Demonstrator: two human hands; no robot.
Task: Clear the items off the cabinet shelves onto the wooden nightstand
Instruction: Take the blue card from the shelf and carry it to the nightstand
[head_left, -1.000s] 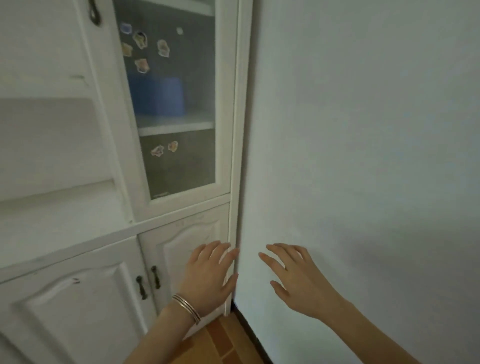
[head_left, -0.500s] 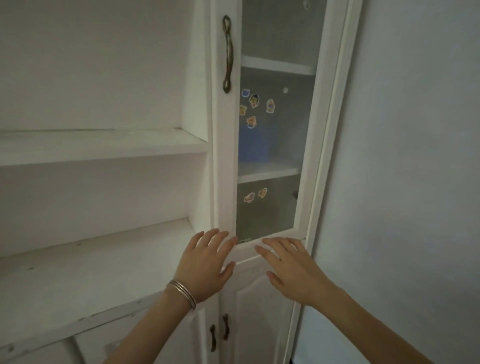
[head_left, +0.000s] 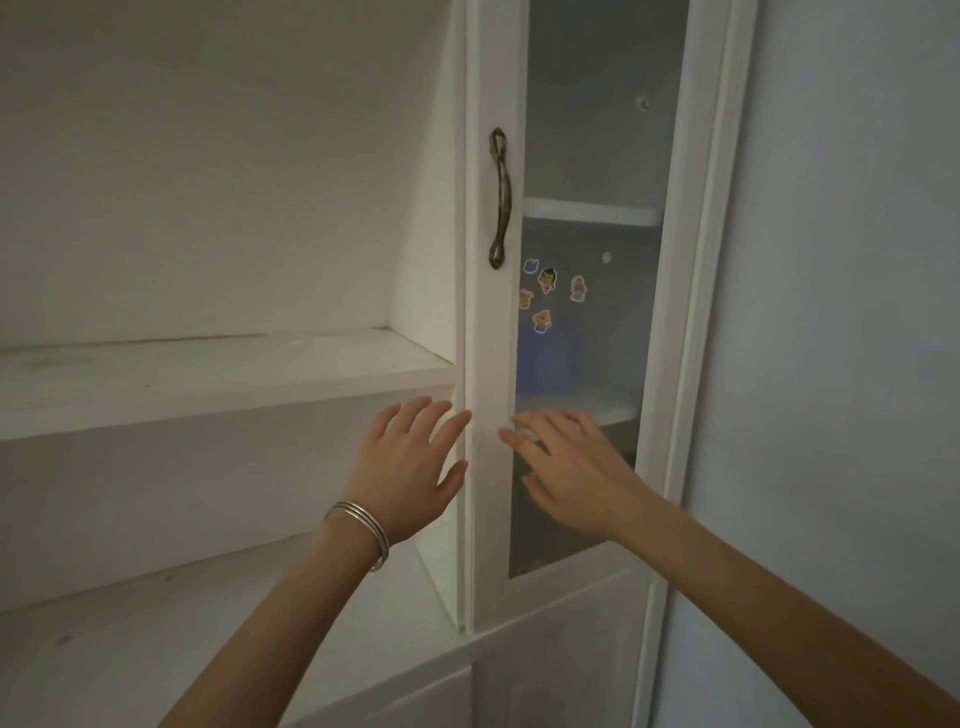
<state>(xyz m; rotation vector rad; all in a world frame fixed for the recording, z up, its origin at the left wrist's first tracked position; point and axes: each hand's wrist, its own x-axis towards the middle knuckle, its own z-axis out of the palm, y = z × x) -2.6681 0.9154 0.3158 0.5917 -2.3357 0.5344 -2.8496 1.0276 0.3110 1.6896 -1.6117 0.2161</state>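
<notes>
I have raised my left hand (head_left: 405, 467) and right hand (head_left: 571, 478), both empty with fingers spread straight, from the lower doors (head_left: 561, 665) to the closed glass door (head_left: 592, 145), behind which a blue item (head_left: 550, 358) sits shelved, so its handle (head_left: 500, 197) is, I judge, my next reach.

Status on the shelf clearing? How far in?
Done: the open shelves show no items. In hand: nothing; left hand and right hand are open at the glass door, handle untouched. Left: open it and move the blue item behind the glass. Nightstand out of view.
</notes>
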